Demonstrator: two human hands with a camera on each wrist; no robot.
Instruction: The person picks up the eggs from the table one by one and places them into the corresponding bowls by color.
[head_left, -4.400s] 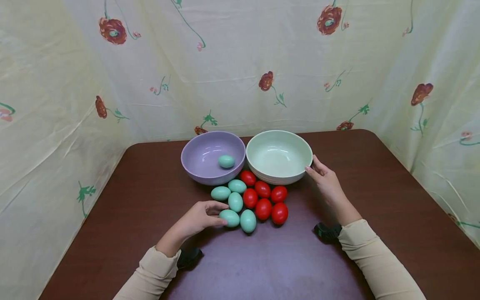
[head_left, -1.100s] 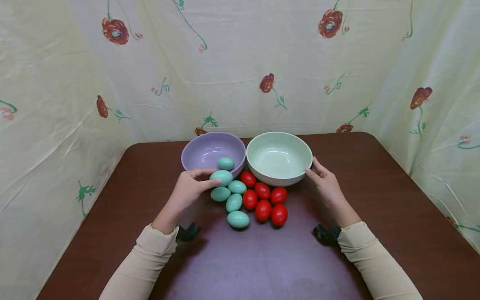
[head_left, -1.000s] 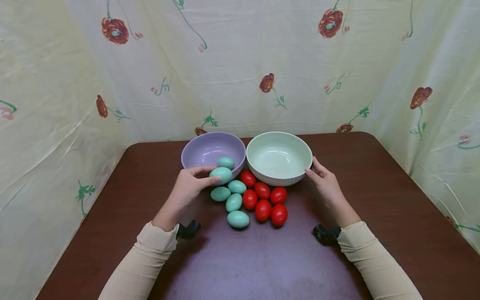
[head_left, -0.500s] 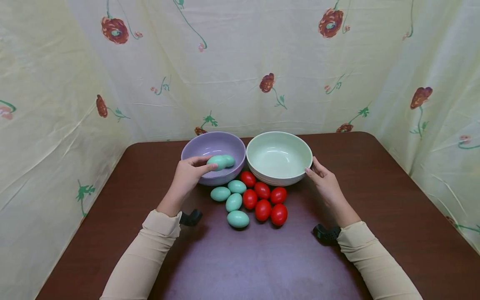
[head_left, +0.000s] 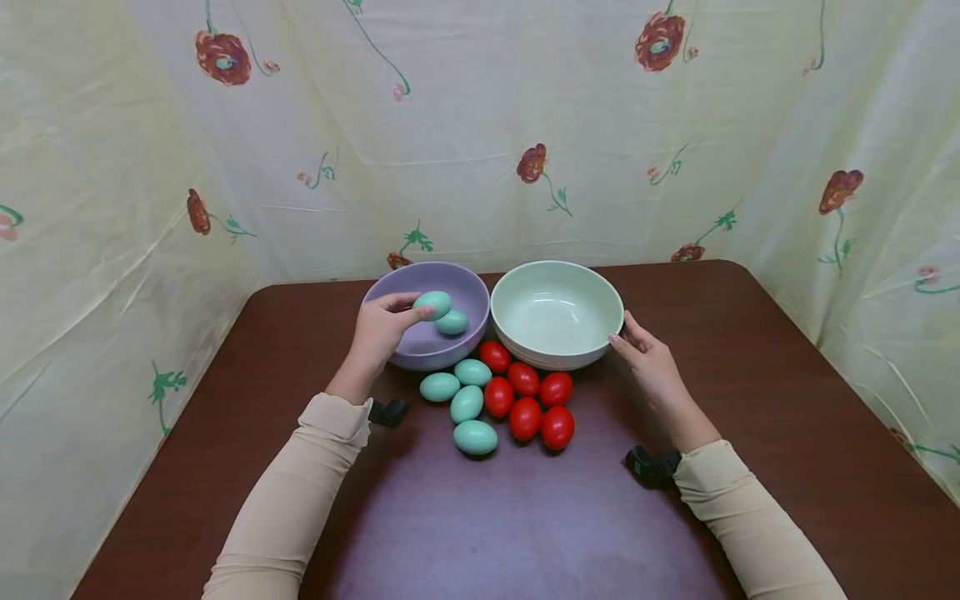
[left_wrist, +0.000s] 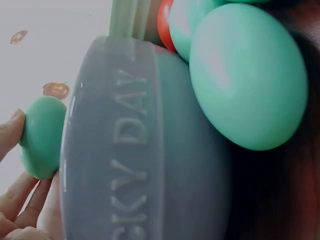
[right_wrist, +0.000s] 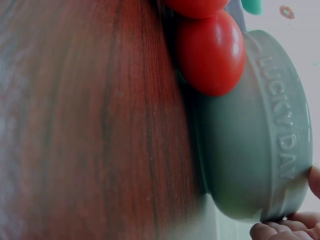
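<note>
The left hand (head_left: 380, 333) pinches a green egg (head_left: 432, 305) between thumb and fingers, above a purple bowl (head_left: 427, 360); another egg (head_left: 452, 323) lies inside, below that hand. The right hand (head_left: 654, 367) grips a pale green bowl (head_left: 555, 360) by its side, thumb at the rim.

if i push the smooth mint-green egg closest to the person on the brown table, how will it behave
The mint-green egg would likely roll, lying on its rounded side. Its faint shine hints it may be slippery. It is probably stiff: the matching egg pinched in the left hand shows no dent.
</note>
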